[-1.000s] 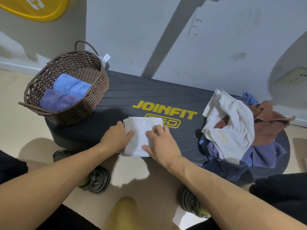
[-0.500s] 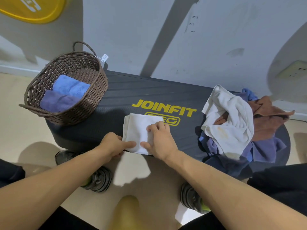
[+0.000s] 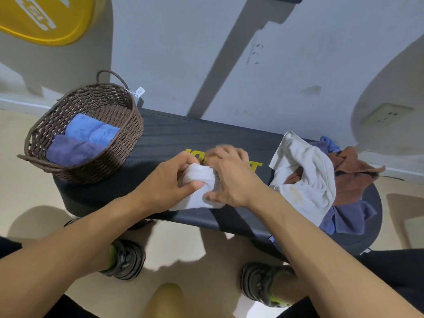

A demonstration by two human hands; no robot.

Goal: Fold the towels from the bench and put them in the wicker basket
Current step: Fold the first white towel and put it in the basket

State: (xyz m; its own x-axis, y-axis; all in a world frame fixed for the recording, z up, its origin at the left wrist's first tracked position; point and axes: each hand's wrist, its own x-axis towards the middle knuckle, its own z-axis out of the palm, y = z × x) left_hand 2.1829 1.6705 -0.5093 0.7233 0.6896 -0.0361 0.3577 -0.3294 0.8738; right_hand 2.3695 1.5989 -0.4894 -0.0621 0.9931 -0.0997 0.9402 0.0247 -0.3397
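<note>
While both hands pinch it, left hand (image 3: 171,180) and right hand (image 3: 231,177) curled round the folded white towel (image 3: 198,190) mid-bench (image 3: 165,136), right of the basket (image 3: 96,166). Last fold seemingly finishing; next, lift and carry left into the basket, keeping layers together.

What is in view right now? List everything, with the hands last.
wicker basket: one, brown, left end of bench
folded towels in basket: two, light blue and purple
bench: one, black with yellow lettering
folded white towel: one, mid bench, between the hands
unfolded towel pile: white, brown, purple and blue, right end of bench
wall socket: one, pale, right wall
yellow object: one, top left
shoes: two, dark, on floor
left hand: grips white towel
right hand: grips white towel
</note>
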